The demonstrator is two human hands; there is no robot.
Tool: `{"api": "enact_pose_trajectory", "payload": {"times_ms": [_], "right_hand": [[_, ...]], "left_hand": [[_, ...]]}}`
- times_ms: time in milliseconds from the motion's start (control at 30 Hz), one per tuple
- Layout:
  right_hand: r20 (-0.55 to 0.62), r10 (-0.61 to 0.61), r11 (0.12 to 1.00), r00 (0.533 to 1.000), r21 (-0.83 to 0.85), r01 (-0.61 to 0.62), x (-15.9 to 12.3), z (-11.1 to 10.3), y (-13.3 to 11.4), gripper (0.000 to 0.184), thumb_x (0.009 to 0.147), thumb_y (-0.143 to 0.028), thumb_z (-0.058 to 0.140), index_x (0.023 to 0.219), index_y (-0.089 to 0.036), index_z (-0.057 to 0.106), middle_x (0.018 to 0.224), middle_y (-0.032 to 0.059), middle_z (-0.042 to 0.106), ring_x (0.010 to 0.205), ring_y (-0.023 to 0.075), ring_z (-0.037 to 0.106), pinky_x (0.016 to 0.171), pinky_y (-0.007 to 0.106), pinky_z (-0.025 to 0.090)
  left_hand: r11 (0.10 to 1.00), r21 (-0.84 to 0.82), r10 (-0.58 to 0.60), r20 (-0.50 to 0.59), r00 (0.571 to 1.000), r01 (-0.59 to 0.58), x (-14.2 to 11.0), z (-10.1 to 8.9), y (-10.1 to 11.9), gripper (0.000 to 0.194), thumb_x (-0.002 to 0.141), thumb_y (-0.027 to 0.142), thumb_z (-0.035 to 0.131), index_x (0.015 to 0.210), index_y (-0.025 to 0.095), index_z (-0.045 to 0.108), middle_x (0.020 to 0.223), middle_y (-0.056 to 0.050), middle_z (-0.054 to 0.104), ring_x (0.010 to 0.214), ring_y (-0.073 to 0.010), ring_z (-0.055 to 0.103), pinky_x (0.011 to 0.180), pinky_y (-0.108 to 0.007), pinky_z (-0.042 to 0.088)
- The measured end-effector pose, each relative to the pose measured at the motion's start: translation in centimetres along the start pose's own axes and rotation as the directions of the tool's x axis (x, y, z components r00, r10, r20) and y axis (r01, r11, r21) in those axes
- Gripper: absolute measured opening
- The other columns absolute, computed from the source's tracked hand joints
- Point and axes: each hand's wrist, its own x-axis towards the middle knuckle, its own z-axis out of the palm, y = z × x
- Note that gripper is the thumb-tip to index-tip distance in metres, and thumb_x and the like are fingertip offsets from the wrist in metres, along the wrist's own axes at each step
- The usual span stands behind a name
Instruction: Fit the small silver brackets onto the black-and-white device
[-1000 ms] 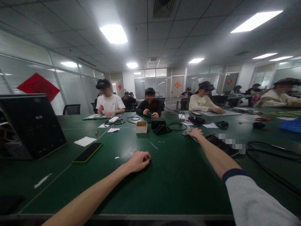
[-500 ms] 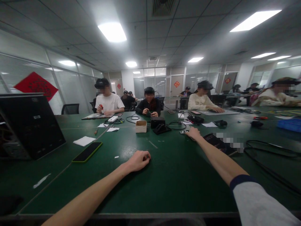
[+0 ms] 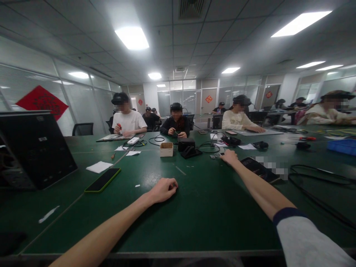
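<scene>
On the desk [image 3: 205,222], the small grey piece [image 3: 213,157] lies just left of my nearer right hand [image 3: 229,157], whose fingers' hold I cannot tell, while my left hand [image 3: 164,189] rests half open, farther off.

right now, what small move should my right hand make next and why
Perhaps pinch the small grey pieces with the right hand: they lie right beside it, while the left hand rests farther off on the green tabletop. Any existing grip is too small to confirm.
</scene>
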Motion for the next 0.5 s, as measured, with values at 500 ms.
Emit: {"api": "enact_pose_trajectory", "payload": {"times_ms": [500], "right_hand": [[-0.072,-0.202,0.970,0.977,-0.154,0.189,-1.2,-0.5,-0.6,0.049,0.078,-0.019,0.063,0.124,-0.010,0.046,0.120,0.0200,0.050,0.114,0.0317,0.050,0.092,0.038,0.043]], "left_hand": [[1.000,-0.018,0.006,0.008,1.000,-0.005,0.0,0.2,0.1,0.017,0.084,0.019,0.050,0.093,0.018,0.064,0.067,0.002,0.062,0.059,-0.0113,0.056,0.059,-0.021,0.040]]}}
